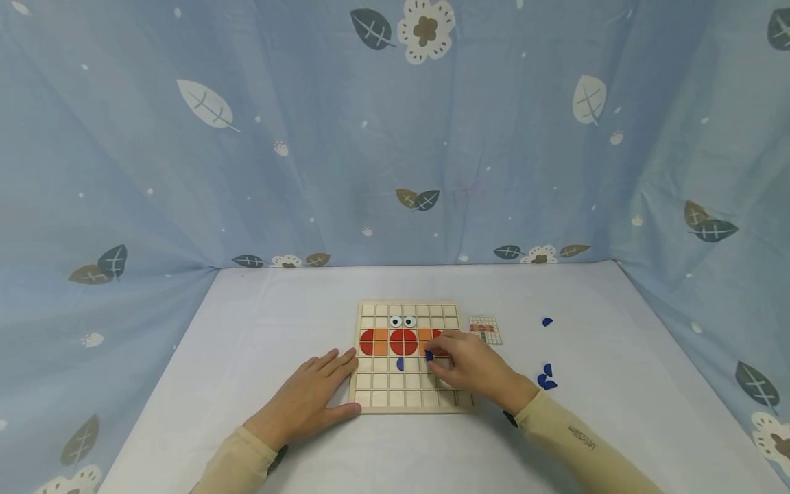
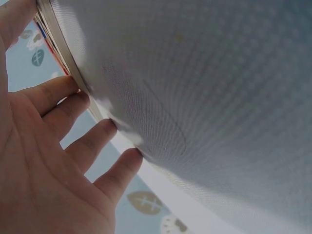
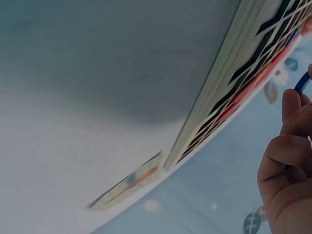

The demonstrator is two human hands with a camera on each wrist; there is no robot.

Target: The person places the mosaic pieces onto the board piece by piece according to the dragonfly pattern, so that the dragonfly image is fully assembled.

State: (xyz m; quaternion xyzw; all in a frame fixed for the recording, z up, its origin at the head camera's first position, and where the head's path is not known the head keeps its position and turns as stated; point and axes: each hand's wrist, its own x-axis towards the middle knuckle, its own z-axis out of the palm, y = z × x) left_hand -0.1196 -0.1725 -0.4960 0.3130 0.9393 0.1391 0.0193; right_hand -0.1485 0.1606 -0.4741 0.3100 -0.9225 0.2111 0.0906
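A wooden grid board (image 1: pixel 379 399) lies on the white table. My left hand (image 1: pixel 308 398) rests at its left side, with spread fingertips touching the edge and the thumb by the near corner. Over the right part of the board, my right hand (image 1: pixel 475 363) pinches a blue half-circle piece (image 1: pixel 428 355) between thumb and fingers; in the right wrist view the blue piece (image 3: pixel 303 83) stands tilted. On the grid sit two round eye pieces (image 1: pixel 402 321), a red circle (image 1: pixel 404 342), orange pieces (image 1: pixel 380 342) and one blue half-circle (image 1: pixel 400 364). My right hand partly hides the red pieces at right.
A small pattern card (image 1: pixel 485 330) lies just right of the board. Farther right on the table are several loose blue pieces, one (image 1: pixel 547 322) toward the back and a cluster (image 1: pixel 543 380) nearer. A blue patterned curtain (image 1: pixel 321 171) encloses the back and sides.
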